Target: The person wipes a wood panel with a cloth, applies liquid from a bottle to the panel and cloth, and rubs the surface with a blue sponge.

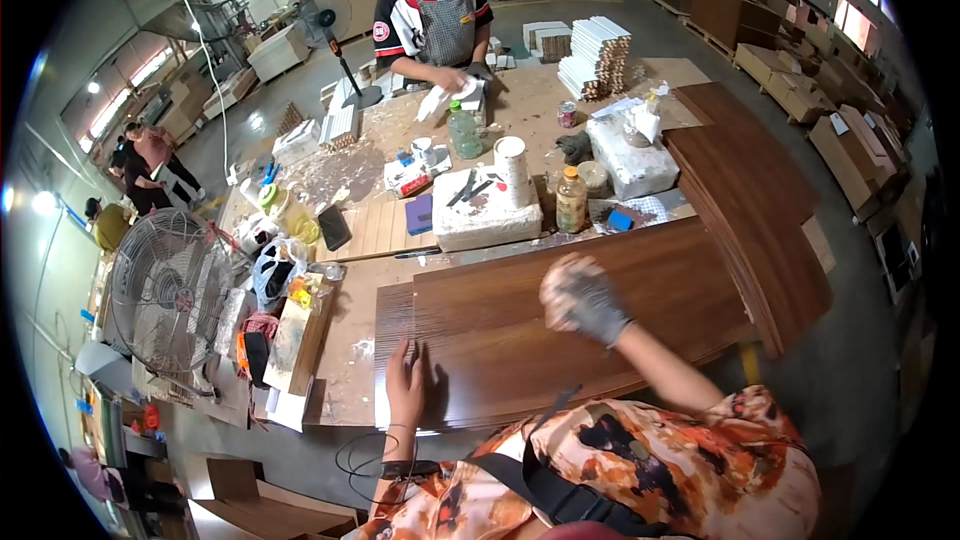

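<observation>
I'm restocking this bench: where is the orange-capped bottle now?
In the head view, the orange-capped bottle stands slightly right of centre on the table, just right of the nearer white block and beyond the long brown panel.

Bright lamps (44,203); shadow beside left hand (404,386); edges bent.

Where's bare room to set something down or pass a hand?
Bare: the board between left hand and right hand, and from the latter to the board stack; the smeared bench between board and plank. Crowded: beyond the board around the white block and amber bottle, and around the plastic bag.
</observation>
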A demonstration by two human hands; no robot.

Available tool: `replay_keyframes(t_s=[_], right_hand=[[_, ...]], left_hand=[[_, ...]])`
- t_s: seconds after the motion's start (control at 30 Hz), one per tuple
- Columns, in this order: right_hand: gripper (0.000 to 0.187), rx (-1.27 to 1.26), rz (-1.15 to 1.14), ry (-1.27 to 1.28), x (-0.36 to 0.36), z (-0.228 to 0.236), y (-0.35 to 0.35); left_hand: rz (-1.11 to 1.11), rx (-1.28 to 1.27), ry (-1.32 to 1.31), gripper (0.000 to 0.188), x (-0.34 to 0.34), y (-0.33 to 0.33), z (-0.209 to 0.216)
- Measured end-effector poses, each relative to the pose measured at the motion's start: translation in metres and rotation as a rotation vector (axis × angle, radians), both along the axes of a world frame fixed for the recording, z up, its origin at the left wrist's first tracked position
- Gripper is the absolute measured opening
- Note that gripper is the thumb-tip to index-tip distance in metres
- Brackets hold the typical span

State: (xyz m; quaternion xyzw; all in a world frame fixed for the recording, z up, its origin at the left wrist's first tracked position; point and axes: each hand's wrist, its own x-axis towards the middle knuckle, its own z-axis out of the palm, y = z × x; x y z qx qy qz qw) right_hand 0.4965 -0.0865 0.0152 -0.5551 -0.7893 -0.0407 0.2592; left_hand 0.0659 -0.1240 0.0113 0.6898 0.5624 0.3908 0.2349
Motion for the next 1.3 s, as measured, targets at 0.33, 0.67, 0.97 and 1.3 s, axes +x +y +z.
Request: replay_keyframes(t_s=[0.33,0.67,0.97,1.3], right_hand=[[0.021,-0.243,-0.711,-0.124,0.218,-0.069,0.044],[0.06,-0.233,-0.041,-0.13,-0.173,-0.054,0.128],[0.049,-0.172,0.361,-0.167,-0.32,-0.024,0.011],[0.044,0.005,-0.28,-0.472,-0.05,-0.023,-0.039]], left_hand=[[0.18,-0.989,-0.345,0.056,-0.063,-0.09,0.02],[0.155,-0.912,-0.451,0.042,-0.048,-0.114,0.011],[0.197,-0.909,-0.609,0.043,-0.046,-0.123,-0.018],[-0.219,-1.182,-0.169,0.068,-0.061,-0.069,0.069]])
